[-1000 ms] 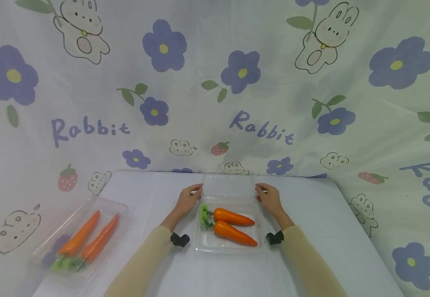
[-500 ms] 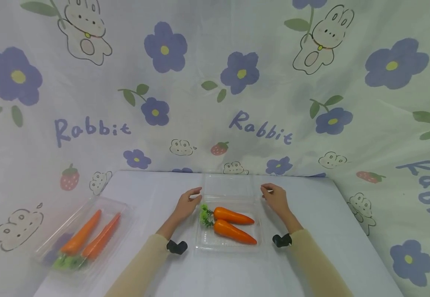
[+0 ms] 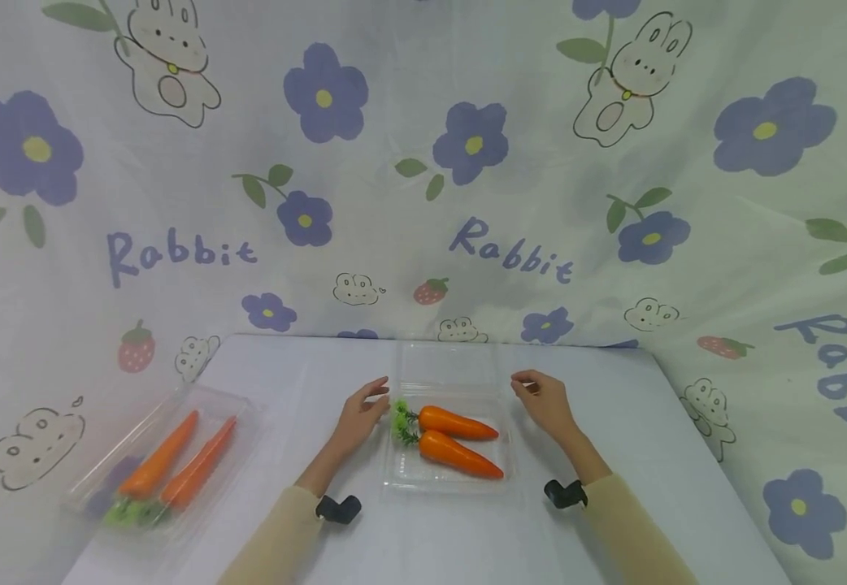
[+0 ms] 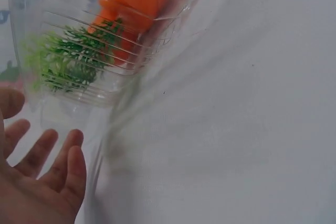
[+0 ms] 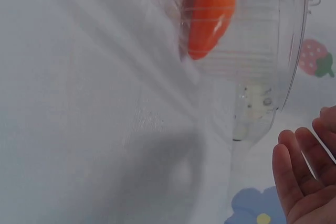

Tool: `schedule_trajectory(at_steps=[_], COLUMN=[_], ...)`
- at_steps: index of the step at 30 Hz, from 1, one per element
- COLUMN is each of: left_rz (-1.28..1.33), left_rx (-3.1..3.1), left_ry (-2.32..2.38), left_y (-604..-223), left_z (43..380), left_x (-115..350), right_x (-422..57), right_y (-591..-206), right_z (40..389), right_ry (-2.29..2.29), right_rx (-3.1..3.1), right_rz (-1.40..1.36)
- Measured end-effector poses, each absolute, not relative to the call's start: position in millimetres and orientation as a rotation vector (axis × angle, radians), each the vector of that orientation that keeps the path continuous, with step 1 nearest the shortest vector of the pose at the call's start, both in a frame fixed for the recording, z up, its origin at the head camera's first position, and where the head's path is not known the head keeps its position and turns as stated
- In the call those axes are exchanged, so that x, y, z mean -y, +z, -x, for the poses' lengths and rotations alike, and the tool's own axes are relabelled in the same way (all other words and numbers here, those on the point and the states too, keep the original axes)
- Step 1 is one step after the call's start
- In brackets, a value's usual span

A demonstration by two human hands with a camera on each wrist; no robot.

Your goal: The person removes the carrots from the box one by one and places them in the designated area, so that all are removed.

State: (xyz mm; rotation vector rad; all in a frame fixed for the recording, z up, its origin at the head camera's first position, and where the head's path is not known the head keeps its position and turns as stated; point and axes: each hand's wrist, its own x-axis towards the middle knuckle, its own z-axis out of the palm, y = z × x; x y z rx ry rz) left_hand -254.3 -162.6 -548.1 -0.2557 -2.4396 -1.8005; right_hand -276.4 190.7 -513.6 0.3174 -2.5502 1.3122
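A clear plastic clamshell box lies on the table with its lid folded back, away from the person. Two orange carrots with green tops lie in its base, an upper carrot and a lower carrot. My left hand is just left of the box, fingers loosely bent and holding nothing; the left wrist view shows the fingers apart from the ribbed wall. To the right of the box hovers my right hand, also holding nothing, its fingers relaxed near the lid's edge.
At the left, a second clear box holds two more carrots with green tops. A white cloth covers the table. Behind and at the sides hangs a curtain printed with rabbits and flowers.
Both hands have drawn away from the lid's edges, the left hand toward the left and nearer the person, the right hand slightly right and nearer. The box and carrots stay put.
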Motion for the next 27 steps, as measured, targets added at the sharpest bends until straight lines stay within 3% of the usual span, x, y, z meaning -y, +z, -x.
schedule_trajectory(at_steps=[13,23,27], left_rz=[0.38,0.373,0.351], left_rx=[2.514,2.561,2.547], left_ry=[-1.868,-1.88,-1.865], left_y=[-551,-522,-533], left_z=[223,190,188], left_x=[161,153,152], right_x=[-168,-152,-147], right_y=[-504,-512,-517], right_z=[247,234,232], right_ry=[1.338,1.41,1.43], right_rx=[2.598,2.537,2.522], right_rz=[-0.399,-0.495,-0.517])
